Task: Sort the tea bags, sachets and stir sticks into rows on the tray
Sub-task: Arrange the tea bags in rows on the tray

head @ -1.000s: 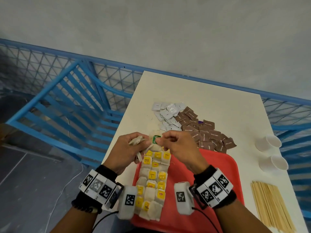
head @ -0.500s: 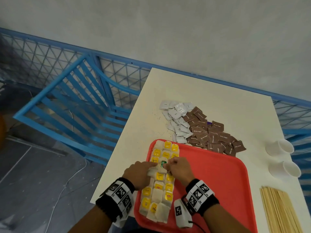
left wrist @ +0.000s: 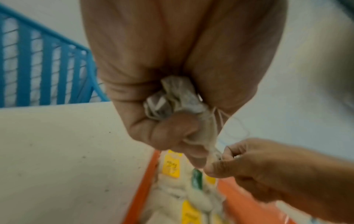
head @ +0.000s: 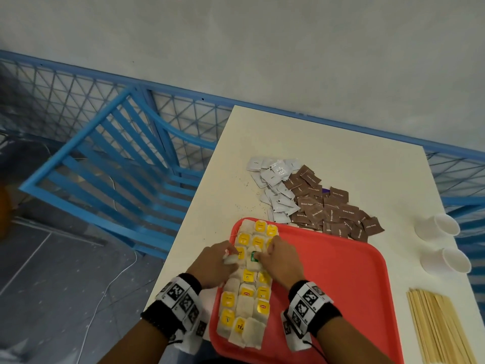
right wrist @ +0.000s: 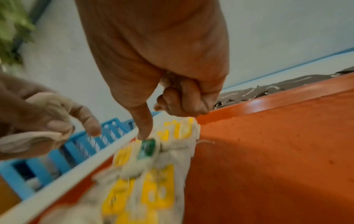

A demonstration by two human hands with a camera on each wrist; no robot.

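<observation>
- Along the tray's (head: pixel 341 290) left edge: tea bags (head: pixel 246 292) laid in rows, yellow tags up, one green tag (head: pixel 253 256) mid-row.
- Left hand (head: pixel 214 265) curled tight round a crumpled bunch of spare bags (left wrist: pixel 172 97), over the left rim.
- Right hand (head: pixel 279 261) pinched at the green-tagged bag; forefinger tip (right wrist: pixel 143 133) just at the tag, other fingers folded in. Wrist views blurred.
- Strings (left wrist: pixel 220 119) ran from the bunch toward the right fingers; judged likely to snag and drag laid bags out of line.
- Bags overlapped closely; a careless press could shift neighbours or tip one over the rim.
- White sachets (head: pixel 275 185) and brown sachets (head: pixel 333 208) heaped on the table beyond the tray's far edge, unsorted; stir sticks (head: pixel 441 327) off its right edge.
- Read: "Brown sugar" on brown sachets; "TEA" on a near-corner tag. Other print too small.
</observation>
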